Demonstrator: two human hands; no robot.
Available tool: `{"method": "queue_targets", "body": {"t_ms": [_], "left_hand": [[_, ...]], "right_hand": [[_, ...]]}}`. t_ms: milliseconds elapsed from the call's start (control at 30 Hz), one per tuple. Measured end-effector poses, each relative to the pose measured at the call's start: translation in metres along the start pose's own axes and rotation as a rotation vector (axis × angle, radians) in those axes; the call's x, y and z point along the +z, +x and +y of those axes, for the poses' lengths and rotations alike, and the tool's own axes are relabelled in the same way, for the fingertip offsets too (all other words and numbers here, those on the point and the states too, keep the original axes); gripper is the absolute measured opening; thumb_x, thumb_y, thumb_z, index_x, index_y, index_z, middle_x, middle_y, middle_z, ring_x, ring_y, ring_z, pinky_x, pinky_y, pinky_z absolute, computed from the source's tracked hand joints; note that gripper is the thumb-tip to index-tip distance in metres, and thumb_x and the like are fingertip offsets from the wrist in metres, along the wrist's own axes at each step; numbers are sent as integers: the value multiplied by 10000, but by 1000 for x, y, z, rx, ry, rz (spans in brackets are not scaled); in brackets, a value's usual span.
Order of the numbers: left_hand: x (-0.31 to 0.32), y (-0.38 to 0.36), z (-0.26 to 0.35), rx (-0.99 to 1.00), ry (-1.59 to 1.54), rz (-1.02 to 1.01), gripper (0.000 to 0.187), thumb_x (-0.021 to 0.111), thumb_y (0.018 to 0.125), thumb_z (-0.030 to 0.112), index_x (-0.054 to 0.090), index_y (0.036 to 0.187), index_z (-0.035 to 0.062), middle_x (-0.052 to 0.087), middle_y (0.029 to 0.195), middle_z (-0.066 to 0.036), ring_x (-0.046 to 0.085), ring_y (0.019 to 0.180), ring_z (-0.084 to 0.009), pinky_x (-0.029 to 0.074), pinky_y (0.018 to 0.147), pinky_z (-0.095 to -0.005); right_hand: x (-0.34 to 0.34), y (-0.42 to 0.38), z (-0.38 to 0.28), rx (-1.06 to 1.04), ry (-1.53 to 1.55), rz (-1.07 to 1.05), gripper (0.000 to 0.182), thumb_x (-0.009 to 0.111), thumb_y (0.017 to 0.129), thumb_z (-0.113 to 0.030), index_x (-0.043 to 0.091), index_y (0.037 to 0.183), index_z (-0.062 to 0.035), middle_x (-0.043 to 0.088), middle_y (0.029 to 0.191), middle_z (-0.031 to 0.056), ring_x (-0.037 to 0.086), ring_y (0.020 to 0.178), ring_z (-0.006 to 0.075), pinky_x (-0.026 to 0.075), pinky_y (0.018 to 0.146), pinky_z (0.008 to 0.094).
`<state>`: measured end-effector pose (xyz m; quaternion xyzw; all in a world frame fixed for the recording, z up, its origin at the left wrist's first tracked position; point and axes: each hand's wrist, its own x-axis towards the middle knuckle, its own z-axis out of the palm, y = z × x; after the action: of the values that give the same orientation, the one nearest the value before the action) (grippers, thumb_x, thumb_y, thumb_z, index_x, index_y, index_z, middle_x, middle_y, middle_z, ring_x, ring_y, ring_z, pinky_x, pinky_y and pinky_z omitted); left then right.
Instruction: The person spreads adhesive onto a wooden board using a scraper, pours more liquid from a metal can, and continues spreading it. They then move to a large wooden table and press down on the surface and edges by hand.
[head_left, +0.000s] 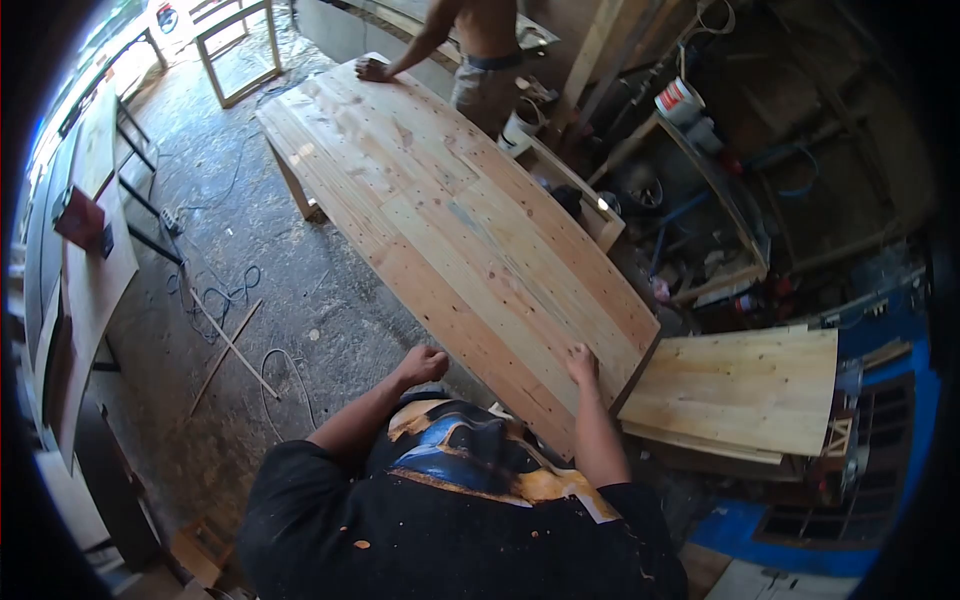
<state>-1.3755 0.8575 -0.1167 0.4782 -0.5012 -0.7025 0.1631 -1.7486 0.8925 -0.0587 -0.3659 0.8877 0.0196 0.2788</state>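
A long wooden tabletop (430,220) made of joined boards, dotted with dark knots or holes, stretches away in front of me. My right hand (582,365) is over its near end, touching or close to the surface, with the fingers curled closed. Whatever may be in those fingers is hidden. Just off the table's left edge, in front of my body, my left hand (425,363) is held in a fist, and nothing sticks out of it. At the far end, another person's hand (373,71) rests on the boards.
A stack of pale wood panels (740,385) lies beyond the table's near right corner. Crossed wooden sticks (232,345) and cables (215,300) are on the floor to the left. Further left, a red box (78,218) sits on a board. A wooden frame (240,55) stands at the back.
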Motion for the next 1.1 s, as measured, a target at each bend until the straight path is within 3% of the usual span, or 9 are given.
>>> {"method": "queue_targets", "body": {"t_ms": [100,233,367,500,633,733,800,1033,1100], "left_hand": [[10,-3,44,111,220,-182,279,591,864,260,688,842,0,648,688,-40,614,630,-118,501,602,-272],[34,27,40,86,-175,-468,197,649,843,176,688,888,-12,646,741,-27,598,665,-105,494,627,-245],[66,27,64,40,-139,-596,192,697,823,175,695,907,3,650,779,-23,595,702,-101,495,657,-237],[93,27,73,35,-28,-698,215,742,819,213,631,872,36,630,781,-8,589,691,-95,479,621,-234],[114,32,68,23,28,-763,233,744,827,218,577,858,58,607,774,-1,577,675,-91,467,599,-232],[119,33,74,30,18,-842,231,740,831,208,564,856,61,591,768,-4,576,673,-89,467,599,-226],[119,36,72,38,46,-854,226,730,840,204,563,883,58,600,780,-22,600,696,-111,498,638,-249],[102,31,69,4,75,-863,194,711,821,130,556,903,48,611,799,-29,575,703,-103,477,633,-243],[95,30,62,31,14,-871,183,695,841,113,553,912,22,662,858,-91,649,747,-146,523,619,-261]], "right_hand": [[41,-20,11,-283,297,100,235,685,847,-189,660,1000,-12,698,929,99,661,865,210,520,774,346],[79,-92,-2,-418,497,-214,252,758,772,-235,677,790,3,669,693,95,605,616,181,487,615,337],[86,-136,5,-498,315,-210,294,682,849,-282,670,826,11,668,717,105,612,663,159,486,640,334],[58,-154,10,-460,603,-165,347,597,907,-355,666,984,-25,672,804,146,640,750,214,490,723,353],[26,-170,10,-475,461,-237,361,593,897,-373,658,987,-30,669,837,198,656,803,323,490,743,400],[22,-176,14,-454,401,-206,351,586,900,-359,640,990,-23,665,843,196,653,819,338,490,738,410],[34,-175,18,-512,550,-12,318,594,891,-338,627,968,-30,656,837,194,649,822,348,490,726,418],[46,-170,10,-622,384,14,233,609,859,-259,622,946,-43,644,838,196,636,820,367,489,705,425],[50,-166,9,-707,355,-7,200,598,857,-202,608,945,-22,648,850,181,636,809,357,485,709,414]]}}
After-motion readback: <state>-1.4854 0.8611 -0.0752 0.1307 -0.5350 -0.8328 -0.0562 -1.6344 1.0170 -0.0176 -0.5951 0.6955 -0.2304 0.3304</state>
